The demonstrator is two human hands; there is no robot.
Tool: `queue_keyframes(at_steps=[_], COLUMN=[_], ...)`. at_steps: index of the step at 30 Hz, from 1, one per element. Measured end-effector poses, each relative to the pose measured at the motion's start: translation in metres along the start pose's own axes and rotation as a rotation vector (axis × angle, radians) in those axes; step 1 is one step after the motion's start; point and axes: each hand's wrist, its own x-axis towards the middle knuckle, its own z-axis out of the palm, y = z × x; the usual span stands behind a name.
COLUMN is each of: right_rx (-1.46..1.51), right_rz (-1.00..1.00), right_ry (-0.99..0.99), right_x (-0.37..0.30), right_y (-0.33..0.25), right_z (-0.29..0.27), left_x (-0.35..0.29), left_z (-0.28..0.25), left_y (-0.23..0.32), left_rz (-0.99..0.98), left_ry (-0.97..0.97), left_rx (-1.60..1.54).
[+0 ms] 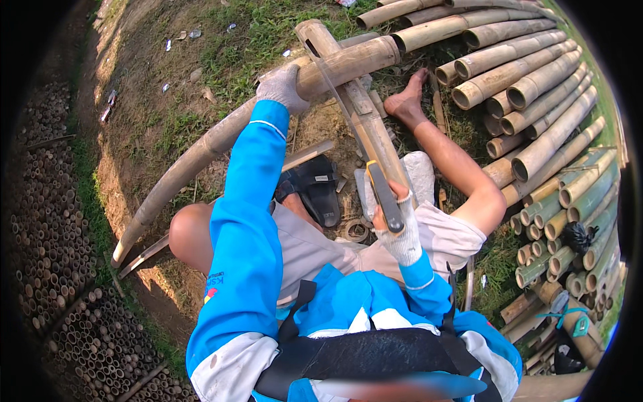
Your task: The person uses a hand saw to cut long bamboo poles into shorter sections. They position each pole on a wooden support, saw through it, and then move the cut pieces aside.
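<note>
Quick count: I had two hands in view – my left hand [284, 90] and my right hand [400, 240], two knitted gloves in all. One saw [349, 119], one long bamboo pole [224, 130] in my grip, one slotted bamboo post [378, 134] crossing it. One fully visible bare foot [406, 100], at least one black sandal [318, 191], one cut bamboo ring [356, 231]. Two black plastic bags [577, 236] sat at right. Upper-right bamboo stack [536, 87] ran past a dozen; cut bamboo ends [53, 254] at left – too many to tally.
</note>
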Motion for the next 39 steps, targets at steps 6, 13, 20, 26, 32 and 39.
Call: queue_keyframes(at_steps=[6, 13, 20, 26, 32, 39], right_rx=[-0.086, 0.153, -0.16, 0.198, 0.118, -0.143], right_rz=[-0.124, -0.227, -0.09, -0.014, -0.136, -0.24], right_ry=[0.051, 0.042, 0.002, -0.044, 0.028, 0.055], right_x=[-0.01, 0.226, -0.076, 0.103, 0.191, -0.059], right_y=[-0.033, 0.01, -0.011, -0.01, 0.013, -0.022], right_z=[-0.013, 0.093, -0.026, 0.036, 0.086, -0.022], left_x=[0.003, -0.006, 0.012, 0.012, 0.002, 0.013], left_z=[0.007, -0.004, 0.001, 0.009, -0.004, -0.009], left_y=[-0.001, 0.004, -0.013, -0.014, -0.01, -0.015], left_rz=[-0.017, -0.042, 0.026, 0.005, 0.017, 0.037], left_ry=[0.006, -0.019, -0.081, -0.052, -0.067, -0.138], left_rx=[-0.006, -0.011, -0.05, -0.076, -0.074, -0.126])
